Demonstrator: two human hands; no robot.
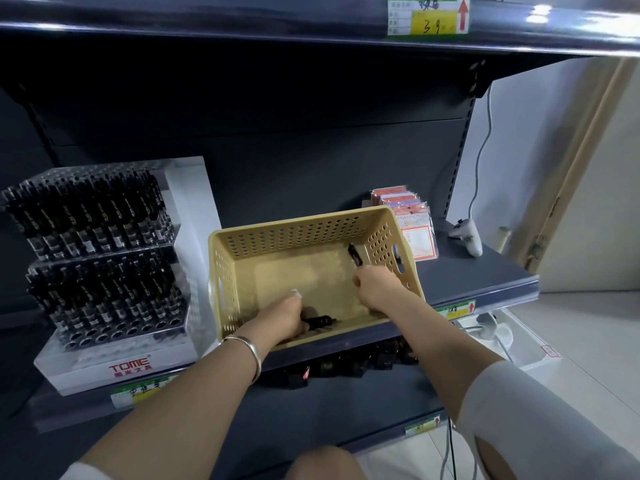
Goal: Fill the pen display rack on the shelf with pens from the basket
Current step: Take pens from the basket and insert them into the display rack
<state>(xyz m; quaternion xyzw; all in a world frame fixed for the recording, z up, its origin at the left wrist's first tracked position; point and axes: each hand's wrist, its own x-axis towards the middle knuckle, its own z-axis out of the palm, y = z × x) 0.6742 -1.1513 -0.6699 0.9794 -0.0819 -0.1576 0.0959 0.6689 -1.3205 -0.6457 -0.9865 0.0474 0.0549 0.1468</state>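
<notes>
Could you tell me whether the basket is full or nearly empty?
Nearly empty: the basket floor is bare, with pens only at the left hand and right hand.

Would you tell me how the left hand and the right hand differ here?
The left hand grips dark pens near the front wall of the basket; the right hand holds one pen, pointing up, by the right wall. The left hand has a bangle behind it; the right hand has none. Both are inside the basket.

In tan basket (298, 233), left hand (282, 320) around pens (323, 322), right hand (377, 284) apparently around another pen (355, 255)
</notes>
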